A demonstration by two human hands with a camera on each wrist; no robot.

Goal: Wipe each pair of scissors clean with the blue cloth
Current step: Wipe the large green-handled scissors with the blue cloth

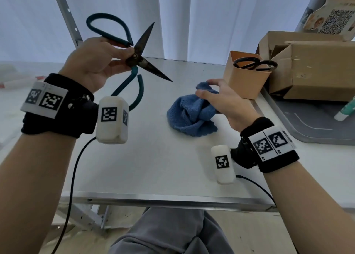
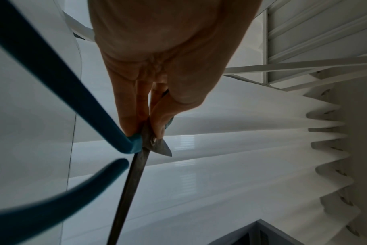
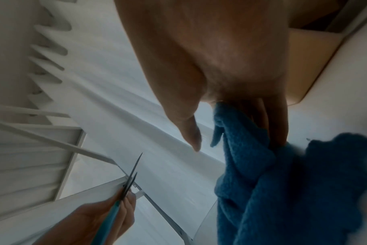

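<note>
My left hand [image 1: 107, 61] holds up a large pair of teal-handled scissors [image 1: 143, 61], pinching them at the pivot; the dark blades stand spread wide apart. The left wrist view shows the fingers [image 2: 136, 106] closed on the pivot of the scissors [image 2: 136, 162]. The blue cloth [image 1: 190, 113] lies bunched on the white table [image 1: 153, 167]. My right hand [image 1: 222, 100] grips the cloth's top fold, and the right wrist view shows the cloth [image 3: 262, 182] bunched under its fingers [image 3: 279, 119]. A black-handled pair of scissors [image 1: 255, 63] stands in a tan cup [image 1: 247, 80].
An open cardboard box [image 1: 317, 69] sits right of the cup. A grey tray [image 1: 315, 127] with a white tube [image 1: 345, 109] lies at the right edge. A metal upright [image 1: 67, 13] rises behind my left hand. Cables trail from both wrist cameras.
</note>
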